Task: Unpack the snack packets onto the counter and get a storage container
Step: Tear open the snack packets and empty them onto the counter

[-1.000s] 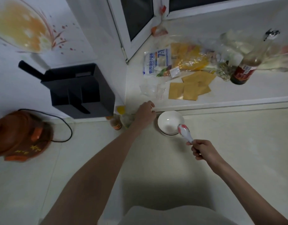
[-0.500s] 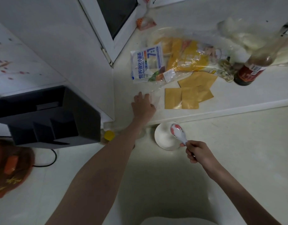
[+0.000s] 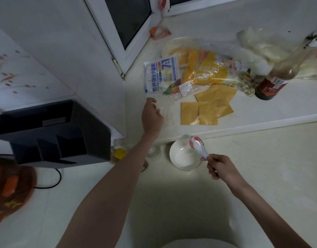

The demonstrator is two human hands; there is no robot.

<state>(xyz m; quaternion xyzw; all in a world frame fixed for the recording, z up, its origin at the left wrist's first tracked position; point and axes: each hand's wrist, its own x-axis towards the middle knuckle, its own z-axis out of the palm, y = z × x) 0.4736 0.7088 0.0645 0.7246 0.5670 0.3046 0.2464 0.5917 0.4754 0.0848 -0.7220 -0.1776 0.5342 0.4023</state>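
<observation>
Several flat yellow snack packets (image 3: pixel 207 108) lie on the raised white ledge (image 3: pixel 261 111). Behind them sits a clear plastic bag (image 3: pixel 204 72) with a yellow pouch and a white-and-blue noodle packet (image 3: pixel 161 76) inside. My left hand (image 3: pixel 151 116) rests on the ledge, its fingers on the bag's clear loose end (image 3: pixel 167 113); whether they pinch it I cannot tell. My right hand (image 3: pixel 219 166) grips the handle of a white-and-red ceramic spoon (image 3: pixel 197 145), held over a white bowl (image 3: pixel 182 155) on the lower counter.
A brown sauce bottle (image 3: pixel 274 81) stands at the ledge's right. More clear bags (image 3: pixel 261 43) lie behind it. A dark grey knife block (image 3: pixel 52 133) hangs at left, with an orange clay pot (image 3: pixel 9 190) below. A yellow-capped bottle (image 3: pixel 120 153) stands under my left forearm.
My left hand has risen from the small bottles beside the bowl up onto the ledge, reaching the clear bag. The spoon has lifted slightly over the bowl. The view has tilted forward.
</observation>
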